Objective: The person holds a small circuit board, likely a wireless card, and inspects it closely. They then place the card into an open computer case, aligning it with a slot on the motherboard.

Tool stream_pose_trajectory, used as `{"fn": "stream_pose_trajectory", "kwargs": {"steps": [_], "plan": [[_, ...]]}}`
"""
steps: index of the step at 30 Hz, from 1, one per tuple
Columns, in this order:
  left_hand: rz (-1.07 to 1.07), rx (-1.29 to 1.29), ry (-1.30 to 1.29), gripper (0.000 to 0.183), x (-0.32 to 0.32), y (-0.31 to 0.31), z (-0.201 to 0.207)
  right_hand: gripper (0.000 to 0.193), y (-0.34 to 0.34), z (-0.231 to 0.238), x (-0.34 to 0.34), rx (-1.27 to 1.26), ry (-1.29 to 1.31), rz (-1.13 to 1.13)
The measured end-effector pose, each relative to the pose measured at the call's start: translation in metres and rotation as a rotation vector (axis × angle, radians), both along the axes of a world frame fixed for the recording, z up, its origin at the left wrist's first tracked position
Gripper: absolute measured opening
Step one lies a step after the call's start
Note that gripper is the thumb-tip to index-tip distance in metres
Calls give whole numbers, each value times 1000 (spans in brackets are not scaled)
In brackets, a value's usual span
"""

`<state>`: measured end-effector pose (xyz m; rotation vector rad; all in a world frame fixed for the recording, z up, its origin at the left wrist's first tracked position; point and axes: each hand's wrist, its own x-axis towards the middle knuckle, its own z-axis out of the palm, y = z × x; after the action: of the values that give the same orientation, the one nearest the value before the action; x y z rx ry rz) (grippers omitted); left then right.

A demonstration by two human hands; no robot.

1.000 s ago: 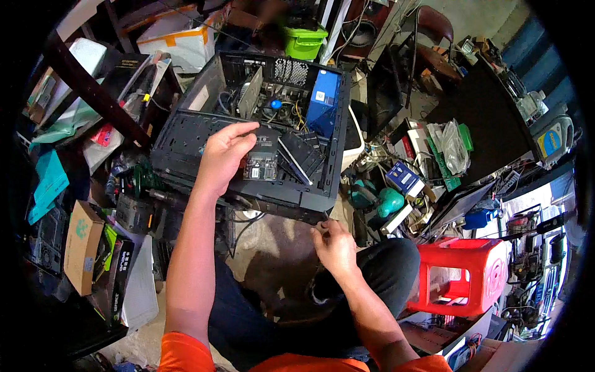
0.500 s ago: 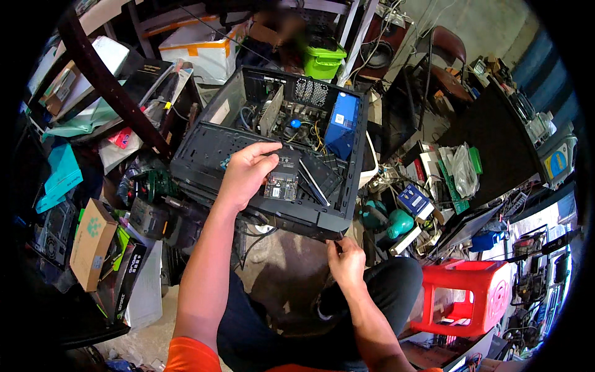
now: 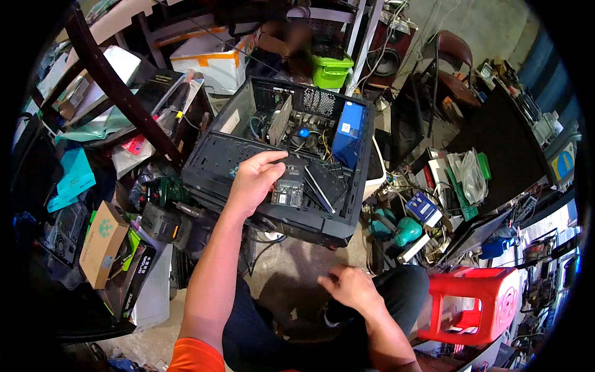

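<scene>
A black desktop computer case [image 3: 214, 155] lies on its side before me with its top side uncovered. Inside are a blue power supply [image 3: 348, 133], a grey expansion card [image 3: 280, 119], coloured cables and a round blue part [image 3: 304, 132]. My left hand [image 3: 253, 181] reaches over the near part of the case, its thumb and fingers closed at the edge of a dark hard drive [image 3: 289, 191] with a bare circuit board. Right beside it lies a tilted black drive [image 3: 326, 186]. My right hand [image 3: 354, 288] hovers over my right knee, apart from the case, fingers curled; whatever they hold is hidden.
A red plastic stool [image 3: 468, 304] stands at my right. Cardboard boxes [image 3: 104, 245] and loose parts crowd the left side. Green-capped items [image 3: 406, 228] and a blue box [image 3: 424, 208] lie right of the case. Behind it stand a white box [image 3: 214, 73] and a green bin [image 3: 330, 75].
My right hand has drawn back from the case's near right corner, down toward my knee. My left hand stays at the hard drive. The whole view has shifted slightly.
</scene>
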<state>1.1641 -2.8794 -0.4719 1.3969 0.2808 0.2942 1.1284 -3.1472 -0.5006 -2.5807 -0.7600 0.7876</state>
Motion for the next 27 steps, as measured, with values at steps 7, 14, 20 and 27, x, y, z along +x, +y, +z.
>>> {"fn": "stream_pose_trajectory", "kwargs": {"steps": [7, 14, 20, 27], "plan": [[-10, 5, -5, 28, -1, 1, 0, 21, -3, 81, 45, 458, -140, 177], [-18, 88, 3, 29, 3, 5, -10, 24, 11, 33, 145, 1034, -160, -550], [19, 56, 37, 29, 0, 4, -8, 26, 2, 12, 156, 871, -159, -522], [11, 80, 29, 28, 0, 8, -12, 23, 7, 19, 142, 867, -210, -499]]}}
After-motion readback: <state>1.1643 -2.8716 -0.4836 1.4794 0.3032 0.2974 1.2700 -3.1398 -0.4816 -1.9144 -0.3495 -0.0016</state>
